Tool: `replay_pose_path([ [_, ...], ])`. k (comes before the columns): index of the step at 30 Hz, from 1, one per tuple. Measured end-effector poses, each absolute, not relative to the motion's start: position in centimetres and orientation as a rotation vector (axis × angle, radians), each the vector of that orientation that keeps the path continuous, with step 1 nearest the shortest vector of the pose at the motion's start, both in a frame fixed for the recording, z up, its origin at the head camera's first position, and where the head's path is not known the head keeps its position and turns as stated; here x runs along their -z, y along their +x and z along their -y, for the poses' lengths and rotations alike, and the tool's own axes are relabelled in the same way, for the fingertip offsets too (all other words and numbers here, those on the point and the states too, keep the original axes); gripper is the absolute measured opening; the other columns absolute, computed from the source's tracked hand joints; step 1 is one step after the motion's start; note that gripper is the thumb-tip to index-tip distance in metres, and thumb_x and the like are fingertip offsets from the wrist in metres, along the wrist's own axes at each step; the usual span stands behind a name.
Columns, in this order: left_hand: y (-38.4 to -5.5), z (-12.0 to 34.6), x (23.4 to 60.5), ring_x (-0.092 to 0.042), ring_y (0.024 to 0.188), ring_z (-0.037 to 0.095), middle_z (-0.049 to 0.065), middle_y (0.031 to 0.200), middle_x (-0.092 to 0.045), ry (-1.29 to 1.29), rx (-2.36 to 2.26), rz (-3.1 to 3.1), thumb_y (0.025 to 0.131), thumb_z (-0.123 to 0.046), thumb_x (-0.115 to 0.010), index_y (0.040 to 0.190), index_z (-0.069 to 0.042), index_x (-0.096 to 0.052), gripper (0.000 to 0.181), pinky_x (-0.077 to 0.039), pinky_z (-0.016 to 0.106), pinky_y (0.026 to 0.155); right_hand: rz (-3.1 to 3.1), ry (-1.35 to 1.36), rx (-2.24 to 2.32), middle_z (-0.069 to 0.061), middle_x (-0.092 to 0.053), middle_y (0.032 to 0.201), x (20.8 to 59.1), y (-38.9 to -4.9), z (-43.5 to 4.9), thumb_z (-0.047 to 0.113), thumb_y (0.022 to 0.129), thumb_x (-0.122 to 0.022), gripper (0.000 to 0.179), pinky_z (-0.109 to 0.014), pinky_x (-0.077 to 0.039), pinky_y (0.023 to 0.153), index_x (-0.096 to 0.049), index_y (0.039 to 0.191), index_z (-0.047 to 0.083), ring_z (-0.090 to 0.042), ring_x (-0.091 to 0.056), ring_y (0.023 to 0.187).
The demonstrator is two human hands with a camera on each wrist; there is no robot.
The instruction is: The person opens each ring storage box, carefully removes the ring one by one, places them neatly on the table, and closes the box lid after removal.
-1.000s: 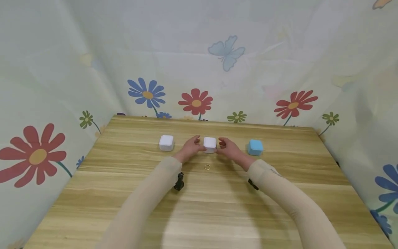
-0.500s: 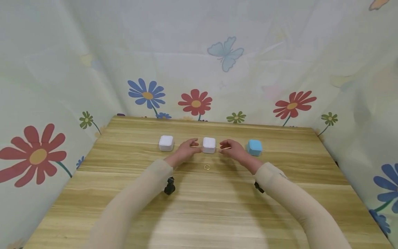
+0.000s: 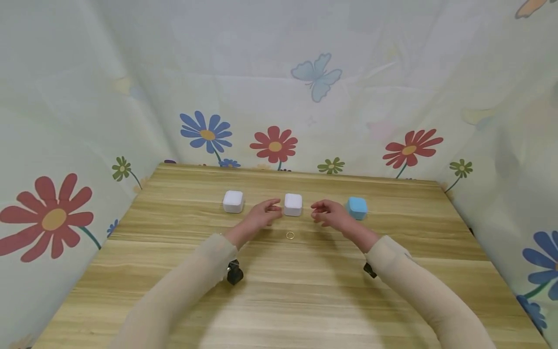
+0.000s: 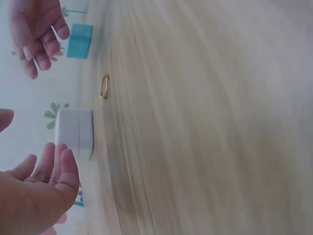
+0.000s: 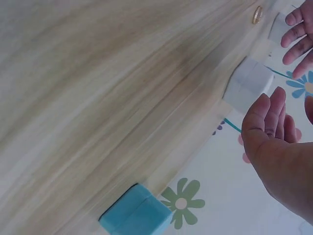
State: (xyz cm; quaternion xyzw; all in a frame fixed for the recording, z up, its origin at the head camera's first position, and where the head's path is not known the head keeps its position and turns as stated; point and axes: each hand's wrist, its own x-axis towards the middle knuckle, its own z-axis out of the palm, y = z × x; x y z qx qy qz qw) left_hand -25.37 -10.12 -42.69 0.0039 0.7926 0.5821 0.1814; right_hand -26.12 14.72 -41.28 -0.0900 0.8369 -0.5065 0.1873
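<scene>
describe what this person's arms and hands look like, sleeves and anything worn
Both arms are in long, pale beige sleeves: the left sleeve and the right sleeve. The left hand and right hand are bare, with no gloves. A small black device shows beneath each cuff, one on the left, one on the right; their details are too small to make out.

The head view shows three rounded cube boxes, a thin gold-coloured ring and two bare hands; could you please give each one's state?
Left white rounded cube box: looks closed.
Middle white rounded cube box: closed.
Light-blue rounded cube box: closed.
Thin gold-coloured ring: lying on the wooden table.
Left bare hand: holding nothing, fingers loosely curved.
Right bare hand: holding nothing, fingers loosely curved.
</scene>
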Motion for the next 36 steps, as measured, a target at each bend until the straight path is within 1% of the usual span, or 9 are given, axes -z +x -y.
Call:
replay_pose_path([
  [4,-24.5,9.6,42.4,-0.057,0.132,0.036,0.023,0.147,-0.057,0.044,-1.651,-2.266,0.102,-0.013,-0.058,0.155,-0.004,-0.042,0.056,-0.053,0.039,0.098,-2.357,-0.264,1.427,-0.025,-0.065,0.124,40.8,-25.6,-15.1,0.012,0.103,-0.058,0.043,-0.04,-0.059,0.091,-0.051,0.139,-0.01,-0.014,-0.07,0.097],
  [9,-23.5,8.5,42.1,-0.06,0.124,0.033,0.024,0.141,-0.061,0.095,-1.654,-2.289,0.1,-0.013,-0.059,0.152,-0.001,-0.046,0.055,-0.049,0.024,0.082,-2.345,-0.283,1.425,-0.025,-0.066,0.123,40.3,-25.1,-15.7,0.015,0.104,-0.058,0.041,-0.043,-0.059,0.093,-0.053,0.136,-0.01,-0.015,-0.07,0.098],
  [12,-23.0,7.9,42.2,-0.061,0.123,0.035,0.026,0.139,-0.062,0.114,-1.685,-2.283,0.098,-0.011,-0.06,0.15,0.001,-0.048,0.054,-0.046,0.02,0.078,-2.339,-0.315,1.42,-0.026,-0.068,0.121,40.1,-24.7,-16.2,0.016,0.105,-0.057,0.039,-0.044,-0.059,0.093,-0.054,0.134,-0.01,-0.012,-0.069,0.095],
  [15,-22.6,7.3,42.2,-0.06,0.126,0.038,0.027,0.138,-0.062,0.13,-1.717,-2.274,0.096,-0.01,-0.061,0.149,0.001,-0.049,0.055,-0.05,0.022,0.087,-2.339,-0.337,1.427,-0.026,-0.069,0.12,39.8,-24.4,-16.7,0.016,0.105,-0.056,0.04,-0.042,-0.059,0.092,-0.055,0.134,-0.011,-0.009,-0.068,0.092],
  [18,-22.3,6.6,42.2,-0.06,0.127,0.04,0.029,0.139,-0.061,0.158,-1.745,-2.263,0.095,-0.008,-0.061,0.148,0.003,-0.049,0.055,-0.054,0.029,0.095,-2.349,-0.343,1.442,-0.024,-0.07,0.117,39.5,-24.1,-17.1,0.016,0.105,-0.057,0.041,-0.038,-0.059,0.09,-0.054,0.134,-0.011,-0.007,-0.067,0.09],
  [23,-21.9,5.4,42.3,-0.06,0.127,0.042,0.029,0.141,-0.058,0.193,-1.777,-2.245,0.095,-0.007,-0.062,0.148,0.005,-0.048,0.056,-0.056,0.035,0.097,-2.368,-0.315,1.466,-0.026,-0.067,0.122,38.9,-23.6,-17.7,0.017,0.104,-0.058,0.042,-0.037,-0.059,0.089,-0.053,0.136,-0.01,-0.008,-0.066,0.092],
  [27,-21.8,4.3,42.2,-0.059,0.131,0.041,0.025,0.147,-0.056,0.185,-1.778,-2.228,0.096,-0.011,-0.063,0.15,0.002,-0.048,0.057,-0.057,0.042,0.097,-2.381,-0.301,1.457,-0.028,-0.063,0.13,38.8,-23.3,-18.3,0.018,0.103,-0.059,0.045,-0.038,-0.059,0.09,-0.052,0.138,-0.009,-0.012,-0.065,0.098],
  [32,-22.1,2.9,42.3,-0.055,0.135,0.04,0.024,0.15,-0.053,0.201,-1.801,-2.209,0.095,-0.014,-0.067,0.151,-0.002,-0.048,0.06,-0.053,0.045,0.107,-2.443,-0.296,1.466,-0.029,-0.062,0.131,38.5,-22.9,-19.2,0.018,0.103,-0.059,0.045,-0.04,-0.059,0.09,-0.052,0.138,-0.009,-0.023,-0.067,0.107],
  [36,-22.4,1.7,42.4,-0.05,0.14,0.036,0.02,0.155,-0.05,0.184,-1.847,-2.174,0.093,-0.016,-0.068,0.153,-0.004,-0.047,0.064,-0.05,0.047,0.112,-2.525,-0.283,1.457,-0.028,-0.062,0.132,38.0,-22.8,-19.9,0.019,0.103,-0.061,0.045,-0.031,-0.057,0.088,-0.053,0.138,-0.008,-0.03,-0.064,0.112],
])
